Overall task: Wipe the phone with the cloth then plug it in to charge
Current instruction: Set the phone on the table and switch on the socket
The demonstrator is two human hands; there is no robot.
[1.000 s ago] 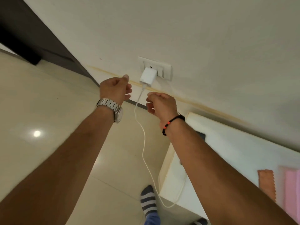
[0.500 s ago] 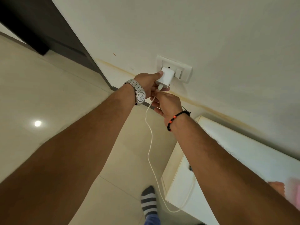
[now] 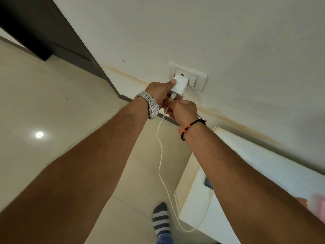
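White square charger brick (image 3: 179,84) sits in the white wall socket plate (image 3: 198,80).
Left hand (image 3: 159,91) grips the brick; right hand (image 3: 182,110) pinches the thin white cable (image 3: 161,159) just under it.

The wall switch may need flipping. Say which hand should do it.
Right, probably. The left hand holds the charger; the right hand only pinches the cable below it, nearer the switch.

Near the frame's centre, the left hand (image 3: 159,91) grips the white charger (image 3: 179,85) seated in the wall socket (image 3: 202,80), thumb on its side. Just below, the right hand (image 3: 182,110) pinches the white cable (image 3: 161,155) where it enters the charger. The cable trails down toward the white table (image 3: 263,155) at lower right, where a phone (image 3: 208,183) corner shows.
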